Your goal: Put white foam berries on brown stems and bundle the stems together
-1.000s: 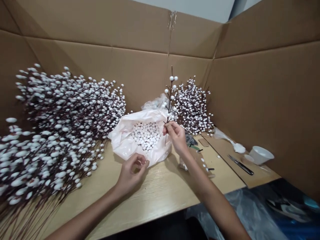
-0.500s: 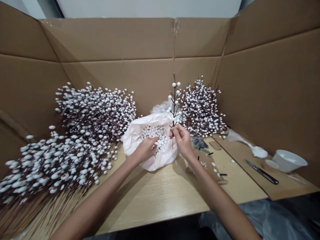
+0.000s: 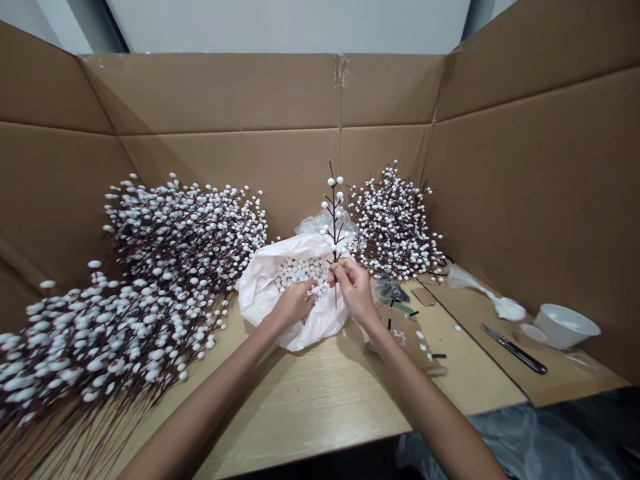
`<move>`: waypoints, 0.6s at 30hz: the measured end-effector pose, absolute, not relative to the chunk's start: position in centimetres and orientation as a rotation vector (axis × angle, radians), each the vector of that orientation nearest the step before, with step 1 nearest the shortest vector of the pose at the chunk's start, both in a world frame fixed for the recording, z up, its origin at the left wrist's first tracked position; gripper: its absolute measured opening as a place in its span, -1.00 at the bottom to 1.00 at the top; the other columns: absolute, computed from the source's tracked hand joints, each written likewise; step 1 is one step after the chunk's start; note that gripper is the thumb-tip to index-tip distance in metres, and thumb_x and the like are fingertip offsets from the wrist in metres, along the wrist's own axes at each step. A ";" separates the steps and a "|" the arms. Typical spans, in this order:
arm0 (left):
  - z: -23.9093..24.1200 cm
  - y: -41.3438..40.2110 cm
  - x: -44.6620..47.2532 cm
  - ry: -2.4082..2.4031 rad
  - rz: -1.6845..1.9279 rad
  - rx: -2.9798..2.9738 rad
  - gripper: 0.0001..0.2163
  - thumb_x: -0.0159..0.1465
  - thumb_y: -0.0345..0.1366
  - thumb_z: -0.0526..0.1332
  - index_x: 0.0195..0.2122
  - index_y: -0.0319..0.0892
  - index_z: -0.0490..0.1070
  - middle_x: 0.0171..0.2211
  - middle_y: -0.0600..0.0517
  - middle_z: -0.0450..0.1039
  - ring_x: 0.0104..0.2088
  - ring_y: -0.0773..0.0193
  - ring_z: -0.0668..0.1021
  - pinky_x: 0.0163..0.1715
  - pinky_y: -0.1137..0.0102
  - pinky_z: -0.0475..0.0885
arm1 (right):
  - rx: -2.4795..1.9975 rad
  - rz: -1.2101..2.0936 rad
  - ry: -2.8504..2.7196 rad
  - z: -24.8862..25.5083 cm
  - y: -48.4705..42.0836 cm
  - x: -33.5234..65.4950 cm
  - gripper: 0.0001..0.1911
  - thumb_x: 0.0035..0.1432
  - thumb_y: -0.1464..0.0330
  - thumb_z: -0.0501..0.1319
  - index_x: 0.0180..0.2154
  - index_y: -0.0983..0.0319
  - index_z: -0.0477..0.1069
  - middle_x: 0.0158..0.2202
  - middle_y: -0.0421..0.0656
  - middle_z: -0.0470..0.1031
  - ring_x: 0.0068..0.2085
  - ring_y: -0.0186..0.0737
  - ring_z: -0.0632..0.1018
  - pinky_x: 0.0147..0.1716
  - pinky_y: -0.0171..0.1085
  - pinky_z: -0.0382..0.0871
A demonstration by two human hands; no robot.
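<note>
Right hand (image 3: pixel 351 285): thumb and fingers pinched closed on the lower stem of the twig (image 3: pixel 335 217).
Twig: upright, above the right rim of the bag (image 3: pixel 254 277), bare stem end sticking out below the grip.
Twig, done: white balls sit on several side tips, two of them near the top.
Twig, left: a few side tips look bare, mostly lower down just above the fingers; the top point is bare too. I judge it part-filled; exact count too small to tell.
Left hand (image 3: pixel 296 303): fingers curled, over the bag's mouth, at the loose balls (image 3: pixel 294 270). Fingertips partly hidden; can't tell how far open, or if a ball is held.
Bag: pale plastic, mouth open, plenty of loose balls inside.
Left bunches: a back bunch (image 3: pixel 185 227) and a front bunch (image 3: pixel 115 333), both thick with balls; look finished.
Right bunch (image 3: pixel 395 230): smaller, against the cardboard (image 3: pixel 530 180), also well covered.
Right end of table (image 3: pixel 310 407): black-handled tool (image 3: pixel 517 350) beside a white cup (image 3: pixel 565 327), both untouched.
</note>
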State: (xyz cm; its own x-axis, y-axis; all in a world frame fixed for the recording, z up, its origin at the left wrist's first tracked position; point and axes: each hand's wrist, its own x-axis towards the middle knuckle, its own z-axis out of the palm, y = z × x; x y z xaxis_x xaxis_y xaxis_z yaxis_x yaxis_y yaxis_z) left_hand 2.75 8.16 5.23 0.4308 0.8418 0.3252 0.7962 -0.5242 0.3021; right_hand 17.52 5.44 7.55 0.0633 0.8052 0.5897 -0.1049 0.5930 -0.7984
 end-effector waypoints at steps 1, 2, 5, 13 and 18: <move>5.6 8.0 2.7 1.473 0.704 2.565 -0.73 0.15 -0.46 0.06 -0.14 -0.23 0.40 -0.24 -0.12 0.54 -0.24 0.12 0.55 -0.26 0.34 0.38 | -0.647 0.803 -1.335 7.6 5.4 17.5 -0.73 0.10 0.21 0.12 -0.54 0.23 0.28 -0.59 -0.25 0.29 -0.53 -0.36 0.33 -0.49 -0.36 0.23; 6.0 7.9 2.5 1.472 0.733 2.558 -0.74 0.16 -0.45 0.05 -0.15 -0.23 0.41 -0.23 -0.12 0.54 -0.23 0.13 0.55 -0.25 0.34 0.38 | -0.628 0.839 -1.330 7.6 5.4 17.5 -0.73 0.10 0.20 0.14 -0.53 0.23 0.29 -0.59 -0.25 0.30 -0.53 -0.36 0.34 -0.49 -0.35 0.23; 7.0 7.8 1.9 1.480 0.791 2.535 -0.73 0.19 -0.41 0.02 -0.13 -0.25 0.40 -0.21 -0.13 0.53 -0.22 0.14 0.54 -0.22 0.34 0.37 | -0.596 0.910 -1.323 7.7 5.2 17.5 -0.74 0.08 0.19 0.16 -0.52 0.23 0.31 -0.59 -0.25 0.32 -0.53 -0.35 0.35 -0.49 -0.35 0.24; 6.5 9.2 1.1 1.341 0.574 2.543 -0.78 0.05 -0.50 0.08 -0.34 -0.25 0.49 -0.42 -0.05 0.54 -0.42 0.19 0.53 -0.43 0.43 0.31 | -0.621 0.805 -1.375 7.9 5.0 17.9 -0.74 0.13 0.26 0.13 -0.54 0.24 0.30 -0.59 -0.26 0.30 -0.52 -0.36 0.34 -0.48 -0.34 0.21; 5.5 9.7 2.2 1.303 0.563 2.499 -0.83 0.01 -0.49 0.11 -0.43 -0.25 0.49 -0.53 -0.01 0.51 -0.52 0.24 0.48 -0.50 0.45 0.28 | -0.654 0.797 -1.386 8.0 5.0 17.8 -0.74 0.12 0.24 0.13 -0.53 0.24 0.30 -0.60 -0.25 0.31 -0.53 -0.36 0.35 -0.52 -0.35 0.21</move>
State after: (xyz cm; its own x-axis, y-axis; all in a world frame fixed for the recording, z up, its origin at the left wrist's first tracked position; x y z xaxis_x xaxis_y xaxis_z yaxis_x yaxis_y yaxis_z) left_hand 2.17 9.70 5.52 0.5210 0.8261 0.2149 0.7225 -0.5609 0.4043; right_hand 17.76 4.97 7.97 0.0097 0.8067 0.5909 -0.1049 0.5885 -0.8017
